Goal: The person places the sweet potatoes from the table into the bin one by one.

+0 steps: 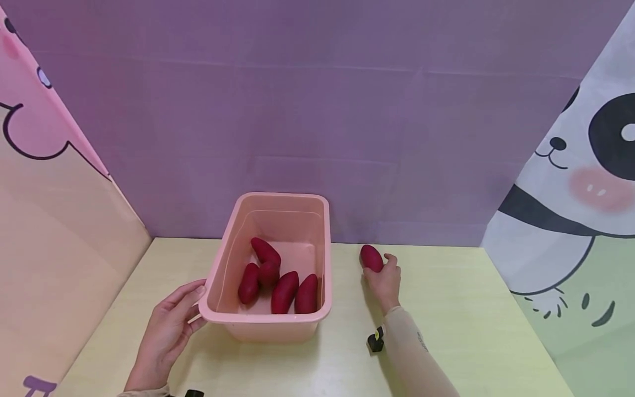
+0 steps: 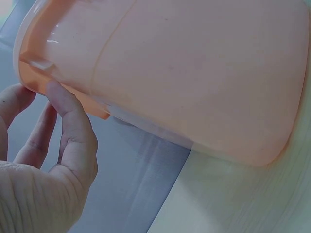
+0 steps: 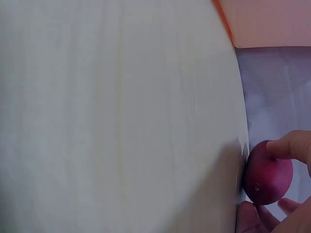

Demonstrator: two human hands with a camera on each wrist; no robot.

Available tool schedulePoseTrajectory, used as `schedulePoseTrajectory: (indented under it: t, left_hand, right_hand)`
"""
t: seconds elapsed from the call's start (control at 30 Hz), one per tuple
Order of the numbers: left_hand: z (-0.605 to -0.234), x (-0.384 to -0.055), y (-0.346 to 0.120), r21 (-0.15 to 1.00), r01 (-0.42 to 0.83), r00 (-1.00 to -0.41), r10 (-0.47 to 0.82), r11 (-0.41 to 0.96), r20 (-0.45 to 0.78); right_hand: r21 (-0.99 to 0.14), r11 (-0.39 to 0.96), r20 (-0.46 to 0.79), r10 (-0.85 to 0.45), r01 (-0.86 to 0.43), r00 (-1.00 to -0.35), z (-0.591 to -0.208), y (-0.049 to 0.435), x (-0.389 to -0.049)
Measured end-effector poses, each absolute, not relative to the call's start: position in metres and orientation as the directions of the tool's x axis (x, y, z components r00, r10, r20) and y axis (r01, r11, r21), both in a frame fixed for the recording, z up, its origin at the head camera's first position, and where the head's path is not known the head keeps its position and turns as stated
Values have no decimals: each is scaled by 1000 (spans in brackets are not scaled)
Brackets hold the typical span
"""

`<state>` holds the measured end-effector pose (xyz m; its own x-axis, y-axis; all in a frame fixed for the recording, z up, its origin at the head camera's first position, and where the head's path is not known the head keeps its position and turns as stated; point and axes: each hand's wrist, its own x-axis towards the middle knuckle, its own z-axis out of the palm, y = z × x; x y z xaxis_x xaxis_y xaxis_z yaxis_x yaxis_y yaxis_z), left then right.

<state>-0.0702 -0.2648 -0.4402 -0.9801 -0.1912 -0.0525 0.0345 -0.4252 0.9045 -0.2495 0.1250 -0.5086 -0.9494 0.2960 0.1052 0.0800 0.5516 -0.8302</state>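
A pink plastic bin [image 1: 275,328] stands left of the middle of the table, with several dark red sweet potatoes [image 1: 284,292] lying on its floor. My left hand [image 1: 166,325] holds the bin's rim at the near left corner; in the left wrist view, thumb and fingers [image 2: 73,116] pinch that rim from outside. To the right of the bin, near the back wall, my right hand [image 1: 386,281] grips a single sweet potato [image 1: 371,258] between thumb and fingers. In the right wrist view this sweet potato [image 3: 267,174] is close to the table surface; whether it touches is unclear.
The pale wooden table [image 1: 461,309] meets a purple cloth backdrop [image 1: 317,127] at its back edge. Printed cartoon panels close off both sides, a panda [image 1: 605,198] on the right. A small black device [image 1: 375,342] sits at the right wrist.
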Motion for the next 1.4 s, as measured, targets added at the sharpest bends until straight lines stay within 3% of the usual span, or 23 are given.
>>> schedulePoseTrajectory:
  t: [0.8, 1.1, 1.4]
  left_hand:
    - [-441, -70, -265, 908, 31, -979, -195, -418, -56]
    - [-440, -71, -265, 914, 39, -978, -204, -405, -49]
    - [-439, -70, -265, 916, 33, -978, -202, -401, -53]
  right_hand:
    - [-875, 480, 77, 255, 57, -964, -505, 138, -252]
    - [-855, 504, 236, 163, -125, -958, -470, 138, -252]
    - [-855, 482, 264, 85, -192, -961, -427, 129, -243]
